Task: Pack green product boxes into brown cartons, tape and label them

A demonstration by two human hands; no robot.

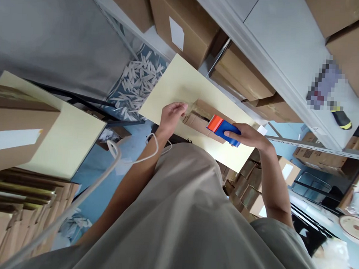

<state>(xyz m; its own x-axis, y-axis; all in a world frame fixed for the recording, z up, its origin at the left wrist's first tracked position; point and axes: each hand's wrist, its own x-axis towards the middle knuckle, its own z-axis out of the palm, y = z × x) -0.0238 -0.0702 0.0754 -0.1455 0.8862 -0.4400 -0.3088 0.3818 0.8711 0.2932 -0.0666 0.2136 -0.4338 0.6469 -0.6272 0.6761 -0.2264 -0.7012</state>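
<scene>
A small cardboard box [217, 111] lies on a pale yellow tabletop [167, 83], with a shiny strip of clear tape [200, 112] running along its top. My right hand [246, 134] is wrapped round a blue tape dispenser [229, 133] with an orange-red front, held over the right half of the box. At the box's left end my left hand [172, 116] is closed in a pinch. A faint see-through strip seems to run from its fingertips to the box, probably the tape's end. A white cord loops round my left wrist.
Larger cardboard boxes [182, 26] line the shelf beyond the table. A yellow-and-black handle [342, 118] lies on the upper white shelf [280, 47]. Paper strips [140, 80] cover the floor at far left. Flattened cartons [40, 207] stand at lower left, below another table.
</scene>
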